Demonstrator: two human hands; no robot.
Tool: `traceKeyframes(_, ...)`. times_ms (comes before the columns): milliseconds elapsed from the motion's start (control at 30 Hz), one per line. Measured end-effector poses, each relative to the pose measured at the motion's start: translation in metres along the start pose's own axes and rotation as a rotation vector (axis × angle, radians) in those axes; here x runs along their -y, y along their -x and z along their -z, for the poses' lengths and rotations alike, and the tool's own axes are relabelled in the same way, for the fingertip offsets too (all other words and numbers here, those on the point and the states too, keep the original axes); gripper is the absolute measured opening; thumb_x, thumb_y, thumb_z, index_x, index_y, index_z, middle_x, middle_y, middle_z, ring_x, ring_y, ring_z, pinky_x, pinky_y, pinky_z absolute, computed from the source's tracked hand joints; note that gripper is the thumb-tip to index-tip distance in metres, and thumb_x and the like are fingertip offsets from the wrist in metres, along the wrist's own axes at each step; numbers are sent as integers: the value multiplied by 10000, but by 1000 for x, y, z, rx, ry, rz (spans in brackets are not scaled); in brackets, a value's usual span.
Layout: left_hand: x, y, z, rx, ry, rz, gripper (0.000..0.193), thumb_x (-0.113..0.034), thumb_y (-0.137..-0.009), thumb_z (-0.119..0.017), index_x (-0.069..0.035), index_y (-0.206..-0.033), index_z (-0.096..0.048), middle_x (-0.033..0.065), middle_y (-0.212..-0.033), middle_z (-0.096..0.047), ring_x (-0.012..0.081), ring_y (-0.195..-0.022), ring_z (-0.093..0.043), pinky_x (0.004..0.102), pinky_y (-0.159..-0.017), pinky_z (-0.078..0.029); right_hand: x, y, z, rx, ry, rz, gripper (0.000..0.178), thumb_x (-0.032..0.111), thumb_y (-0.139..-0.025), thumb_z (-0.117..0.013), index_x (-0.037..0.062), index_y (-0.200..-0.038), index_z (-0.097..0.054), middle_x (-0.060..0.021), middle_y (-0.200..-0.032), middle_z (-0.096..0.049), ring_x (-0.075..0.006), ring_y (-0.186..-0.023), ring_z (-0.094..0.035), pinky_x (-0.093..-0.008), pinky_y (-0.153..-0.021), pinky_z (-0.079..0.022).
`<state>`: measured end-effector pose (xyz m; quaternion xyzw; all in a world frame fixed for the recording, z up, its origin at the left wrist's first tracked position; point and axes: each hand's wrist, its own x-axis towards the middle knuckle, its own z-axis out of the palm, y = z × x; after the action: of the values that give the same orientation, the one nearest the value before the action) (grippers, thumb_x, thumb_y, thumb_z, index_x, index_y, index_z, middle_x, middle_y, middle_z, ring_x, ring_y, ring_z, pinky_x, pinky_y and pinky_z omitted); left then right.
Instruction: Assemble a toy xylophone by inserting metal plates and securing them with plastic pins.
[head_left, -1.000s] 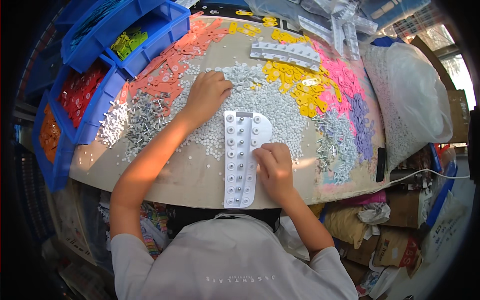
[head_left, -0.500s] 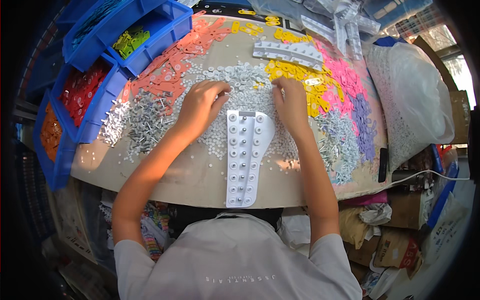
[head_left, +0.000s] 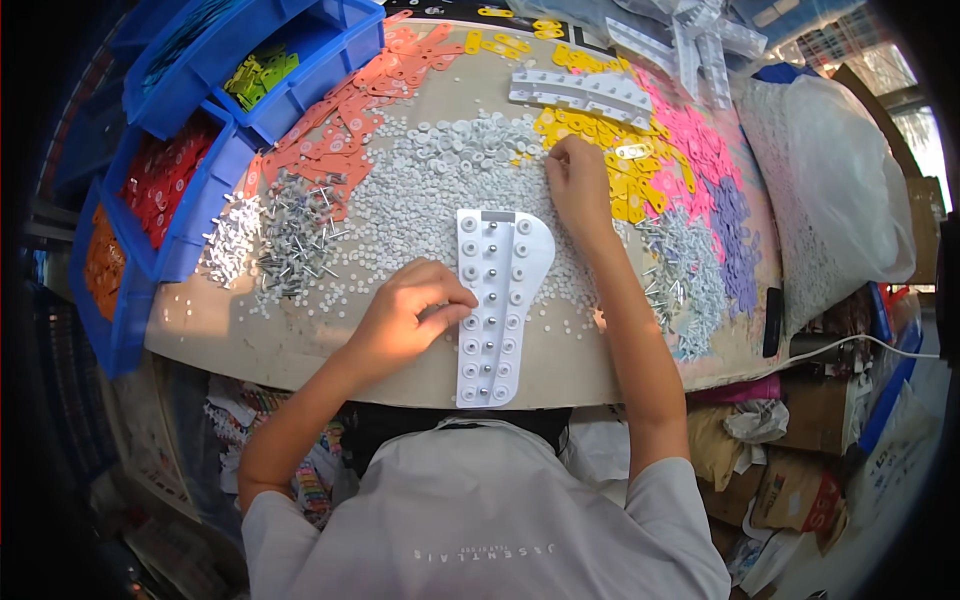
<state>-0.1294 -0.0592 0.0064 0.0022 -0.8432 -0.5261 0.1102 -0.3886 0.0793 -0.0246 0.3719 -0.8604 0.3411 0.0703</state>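
Observation:
A white plastic holder lies lengthwise before me, with a row of metal pins down its middle and white round caps along both sides. At its left edge my left hand has thumb and forefinger drawn together; whatever they may pinch is too small to make out. My right hand is curled closed beyond the holder's upper right, at the border of the yellow flat tabs and the heap of small white round caps. Its fingertips are partly hidden, so any piece in them cannot be named.
Blue bins with red, orange and green pieces stand at left. Metal pins and coral tabs lie nearby. Another white holder is at the back. Pink tabs, purple tabs and a clear bag occupy the right.
My left hand has come back from the white cap heap to the holder's left edge. My right hand stays in about the same place, its fingers curled in more.

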Motion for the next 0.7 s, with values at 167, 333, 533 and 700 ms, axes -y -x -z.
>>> traceKeyframes(167,-1,6,-8,90,-44,34,123,-70,-830,-749,-63,-951,-772,39,-877,-651,218,-889,-610,335,-795,-487,48,45,41,-2,-278,-84,69,20,-864,-672,18,-931,-656,-121,-900,-658,-292,-912,-604,-391,-836,-479)
traceKeyframes(333,-1,12,-16,63,-22,79,111,-54,-828,-749,-47,-937,-733,52,-901,-653,223,-864,-612,335,-779,-485,78,107,80,304,-357,-46,114,-1,-857,-672,20,-968,-683,-91,-932,-670,-259,-972,-601,-354,-889,-466)
traceKeyframes(533,-5,12,-27,-71,-94,96,94,-58,-809,-766,-40,-879,-706,53,-827,-640,232,-764,-601,350,-729,-476,90,137,79,410,-432,-127,104,-2,-855,-676,5,-959,-682,-86,-959,-673,-254,-975,-595,-354,-907,-453)
traceKeyframes(700,5,19,-29,-145,-383,-206,131,-117,-786,-791,-63,-868,-705,35,-767,-618,237,-727,-582,375,-692,-451,93,145,68,353,-429,-129,96,-6,-856,-688,7,-950,-671,-99,-919,-630,-276,-966,-572,-371,-843,-466)
